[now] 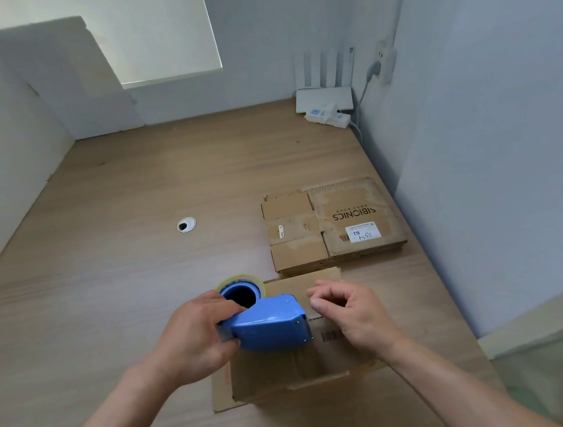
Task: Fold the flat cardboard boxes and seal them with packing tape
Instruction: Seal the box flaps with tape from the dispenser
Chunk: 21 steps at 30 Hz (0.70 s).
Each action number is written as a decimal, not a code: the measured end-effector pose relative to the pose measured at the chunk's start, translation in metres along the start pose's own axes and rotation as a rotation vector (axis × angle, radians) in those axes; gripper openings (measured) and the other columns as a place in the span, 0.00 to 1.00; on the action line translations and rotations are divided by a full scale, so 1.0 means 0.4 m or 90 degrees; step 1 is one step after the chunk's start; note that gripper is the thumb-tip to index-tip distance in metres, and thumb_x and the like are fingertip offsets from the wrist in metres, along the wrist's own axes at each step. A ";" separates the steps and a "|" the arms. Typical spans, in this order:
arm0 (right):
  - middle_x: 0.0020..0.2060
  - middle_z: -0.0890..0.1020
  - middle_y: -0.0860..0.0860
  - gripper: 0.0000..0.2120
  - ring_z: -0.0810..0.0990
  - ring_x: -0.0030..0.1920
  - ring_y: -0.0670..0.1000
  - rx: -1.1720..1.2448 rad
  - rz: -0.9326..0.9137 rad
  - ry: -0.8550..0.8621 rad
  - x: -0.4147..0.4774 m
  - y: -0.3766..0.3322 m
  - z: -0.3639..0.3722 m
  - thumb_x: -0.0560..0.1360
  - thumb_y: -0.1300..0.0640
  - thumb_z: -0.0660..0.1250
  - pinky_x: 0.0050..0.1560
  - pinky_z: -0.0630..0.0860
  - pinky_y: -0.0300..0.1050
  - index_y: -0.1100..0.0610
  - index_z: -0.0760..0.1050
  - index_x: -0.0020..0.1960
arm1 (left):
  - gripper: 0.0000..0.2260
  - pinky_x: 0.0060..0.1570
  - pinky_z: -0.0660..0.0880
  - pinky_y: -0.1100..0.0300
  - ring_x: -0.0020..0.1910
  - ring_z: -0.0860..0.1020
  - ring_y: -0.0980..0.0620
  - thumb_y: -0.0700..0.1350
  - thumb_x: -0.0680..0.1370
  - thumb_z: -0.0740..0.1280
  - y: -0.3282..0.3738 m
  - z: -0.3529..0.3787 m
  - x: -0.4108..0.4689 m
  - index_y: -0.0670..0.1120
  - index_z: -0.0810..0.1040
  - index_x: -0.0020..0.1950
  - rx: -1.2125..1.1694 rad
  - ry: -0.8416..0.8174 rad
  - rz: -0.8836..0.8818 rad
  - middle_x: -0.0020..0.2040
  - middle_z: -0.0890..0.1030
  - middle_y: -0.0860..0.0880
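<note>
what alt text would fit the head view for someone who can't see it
A person's left hand grips a blue tape dispenser above a cardboard box on a wooden table, while the right hand hovers with curled fingers at the dispenser's front end. Flattened cardboard boxes lie beyond on the right, a router in the far corner.

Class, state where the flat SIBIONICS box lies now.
In the head view, the SIBIONICS box lies flat on the desk, right side by the wall, just beyond the nearer box.
</note>
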State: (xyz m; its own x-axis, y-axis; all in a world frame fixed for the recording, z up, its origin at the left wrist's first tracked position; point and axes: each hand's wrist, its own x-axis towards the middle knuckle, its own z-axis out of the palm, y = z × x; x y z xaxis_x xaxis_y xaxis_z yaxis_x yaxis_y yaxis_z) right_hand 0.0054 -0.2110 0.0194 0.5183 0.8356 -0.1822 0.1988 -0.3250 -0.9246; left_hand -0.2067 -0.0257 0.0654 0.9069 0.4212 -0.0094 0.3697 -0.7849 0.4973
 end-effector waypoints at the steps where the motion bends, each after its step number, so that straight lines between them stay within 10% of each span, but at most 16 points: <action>1: 0.52 0.84 0.39 0.03 0.75 0.64 0.38 0.004 -0.003 0.001 -0.003 -0.001 -0.001 0.76 0.54 0.72 0.68 0.72 0.45 0.46 0.84 0.46 | 0.13 0.37 0.76 0.54 0.42 0.76 0.58 0.51 0.63 0.65 0.001 -0.003 0.005 0.55 0.83 0.45 0.001 -0.003 0.000 0.39 0.78 0.59; 7: 0.47 0.85 0.41 0.05 0.79 0.57 0.37 0.003 0.000 0.027 -0.003 -0.006 0.002 0.77 0.55 0.71 0.57 0.74 0.35 0.46 0.82 0.43 | 0.10 0.36 0.75 0.55 0.40 0.76 0.58 0.53 0.63 0.65 0.018 -0.016 0.026 0.56 0.81 0.41 -0.027 -0.034 -0.005 0.37 0.77 0.59; 14: 0.38 0.83 0.46 0.11 0.82 0.47 0.46 -0.019 -0.008 0.082 -0.006 -0.012 -0.018 0.76 0.40 0.64 0.45 0.78 0.49 0.44 0.75 0.40 | 0.16 0.30 0.61 0.62 0.28 0.66 0.55 0.65 0.66 0.67 0.059 -0.068 0.068 0.52 0.74 0.35 -0.116 -0.077 -0.063 0.27 0.69 0.56; 18: 0.35 0.79 0.52 0.11 0.76 0.36 0.45 0.023 0.008 0.103 -0.004 -0.012 -0.048 0.81 0.55 0.65 0.39 0.74 0.46 0.55 0.73 0.40 | 0.23 0.33 0.61 0.59 0.28 0.66 0.57 0.67 0.64 0.66 0.014 -0.129 0.036 0.45 0.75 0.35 -0.118 -0.083 -0.178 0.27 0.69 0.53; 21: 0.39 0.81 0.59 0.11 0.81 0.46 0.57 0.051 0.035 0.095 -0.003 -0.021 -0.047 0.81 0.58 0.64 0.44 0.78 0.54 0.56 0.73 0.39 | 0.23 0.34 0.62 0.57 0.28 0.67 0.55 0.67 0.63 0.67 0.005 -0.152 0.023 0.46 0.76 0.36 -0.126 -0.123 -0.232 0.28 0.70 0.53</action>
State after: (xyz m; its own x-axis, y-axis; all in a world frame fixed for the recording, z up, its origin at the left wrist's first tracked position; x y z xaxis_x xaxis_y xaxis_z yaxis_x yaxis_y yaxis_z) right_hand 0.0188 -0.2176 0.0338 0.6451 0.7407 -0.1875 0.1025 -0.3270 -0.9394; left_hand -0.2099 0.0044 0.1190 0.7531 0.5459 -0.3671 0.6427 -0.4913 0.5879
